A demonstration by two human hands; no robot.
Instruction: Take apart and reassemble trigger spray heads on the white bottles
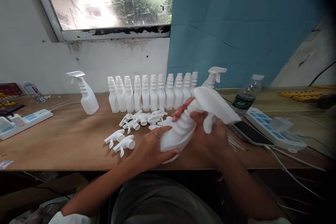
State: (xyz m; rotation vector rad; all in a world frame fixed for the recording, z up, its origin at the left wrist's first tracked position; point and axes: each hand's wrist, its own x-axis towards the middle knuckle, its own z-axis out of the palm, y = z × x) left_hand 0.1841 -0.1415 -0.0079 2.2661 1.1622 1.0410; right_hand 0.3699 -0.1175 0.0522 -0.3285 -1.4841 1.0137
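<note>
Lying far to the left of a row of eleven white bottles (145, 96) with uncapped necks, a power strip (31, 121) is seen on a brown table (76, 143). Nearer the row's left end, an upright white spray bottle (89, 100) is topped with a trigger head. In front of the row, loose white trigger heads (143, 119) are heaped, two of them set apart at the near left. A ringed left hand (147, 147) is curled around the body of a second spray bottle (181, 133), held tilted in front of the row's right half. Its neck, beneath a seated trigger head, is gripped by the fingers of the right hand (211, 134), partly hidden by the bottle; how tightly the head is fastened cannot be told. Beyond the row's right end, a third spray bottle (210, 78) is partly covered. Farther right of the row, a drink bottle (245, 95), a phone (253, 132) and another power strip (274, 129) are placed.
</note>
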